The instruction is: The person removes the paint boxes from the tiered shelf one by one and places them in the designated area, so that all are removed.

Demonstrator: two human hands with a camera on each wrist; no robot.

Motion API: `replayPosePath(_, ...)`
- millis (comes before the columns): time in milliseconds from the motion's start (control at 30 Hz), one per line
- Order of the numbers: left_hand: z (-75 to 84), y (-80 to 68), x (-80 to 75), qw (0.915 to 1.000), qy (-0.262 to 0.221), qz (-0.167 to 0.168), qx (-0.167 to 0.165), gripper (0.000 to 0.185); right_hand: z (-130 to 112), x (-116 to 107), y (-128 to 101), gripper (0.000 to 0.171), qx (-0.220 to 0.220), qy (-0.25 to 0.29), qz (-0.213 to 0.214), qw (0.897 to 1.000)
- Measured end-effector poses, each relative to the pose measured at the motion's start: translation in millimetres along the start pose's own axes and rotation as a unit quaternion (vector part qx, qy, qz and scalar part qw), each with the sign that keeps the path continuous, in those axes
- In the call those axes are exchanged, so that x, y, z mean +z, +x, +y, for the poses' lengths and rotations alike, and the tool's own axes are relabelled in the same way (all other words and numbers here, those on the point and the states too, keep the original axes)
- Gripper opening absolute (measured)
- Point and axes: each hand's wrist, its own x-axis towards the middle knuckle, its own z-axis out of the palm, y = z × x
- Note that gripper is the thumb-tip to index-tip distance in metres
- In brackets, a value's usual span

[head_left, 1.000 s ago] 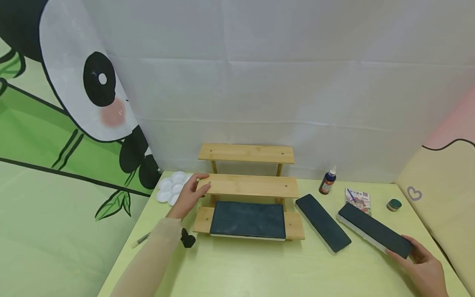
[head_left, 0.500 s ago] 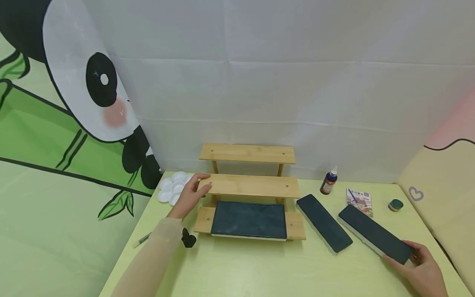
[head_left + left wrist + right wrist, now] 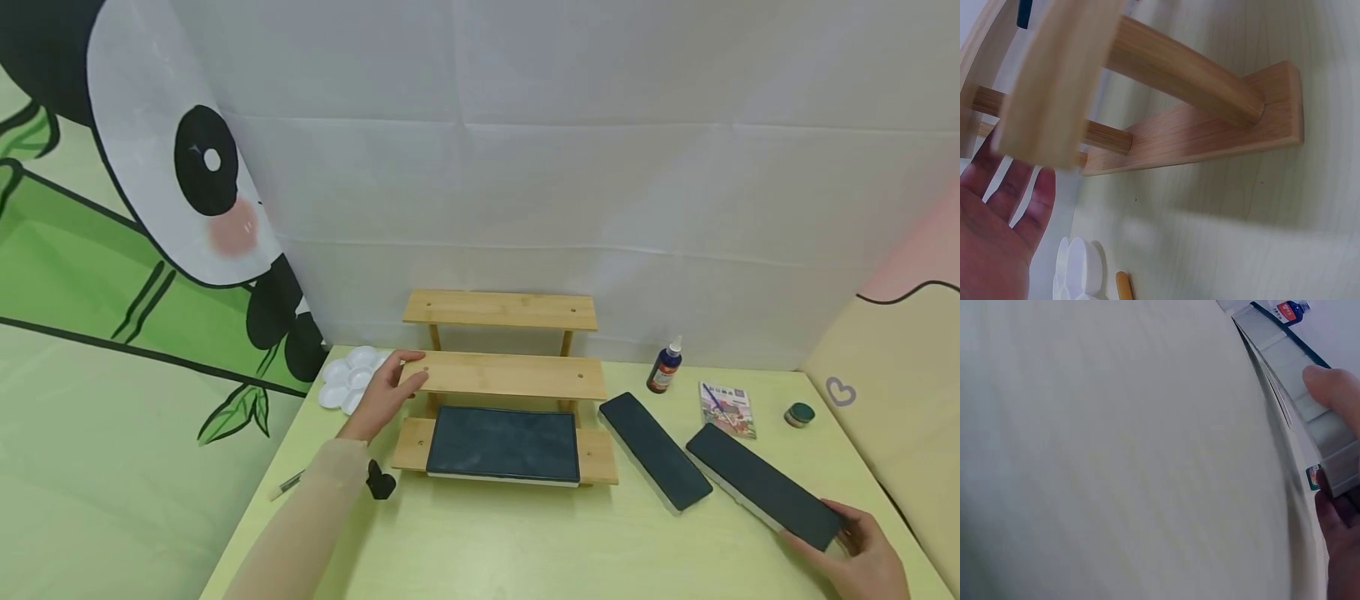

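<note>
A three-tier bamboo display stand [image 3: 502, 374] stands at the back middle of the table in the head view. My left hand [image 3: 381, 398] grips the left end of its middle tier; in the left wrist view its fingers reach behind the plank. A wide dark blue-green box [image 3: 502, 444] with a pale lower edge lies on the lowest tier. On the right, my right hand [image 3: 861, 550] holds the near end of a long narrow box [image 3: 765, 485] with a dark top and white ribbed sides, tilted above the table. Another narrow dark box [image 3: 656, 451] lies diagonally beside the stand.
A blue bottle with a white nozzle [image 3: 664, 365], a small picture booklet [image 3: 728, 409] and a green-lidded jar [image 3: 799, 414] stand or lie at the back right. A white flower-shaped palette [image 3: 349, 379] is left of the stand. A brush-like stick [image 3: 287, 484] lies near the left edge.
My right hand has lowered the near end of the long narrow box slightly toward me and to the right, uncovering more of the booklet. The left hand keeps its hold on the stand.
</note>
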Motion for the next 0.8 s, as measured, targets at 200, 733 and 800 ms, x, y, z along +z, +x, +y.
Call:
replayPosePath(200, -0.6, 0.5, 0.1, 1.0000, 0.001, 0.001, 0.000, 0.044, 0, -2, -2, 0.060, 0.043, -0.012, 0.008, 0.999)
replayPosePath(733, 2.8, -4.7, 1.7, 1.0000, 0.006, 0.004, -0.003, 0.046, -13, -7, 5, 0.107, -0.099, -0.229, -0.111, 0.962)
replayPosePath(800, 2.8, -5.3, 1.8, 1.0000, 0.006, 0.002, 0.000, 0.047, -14, -6, 5, 0.106, -0.106, -0.227, -0.112, 0.962)
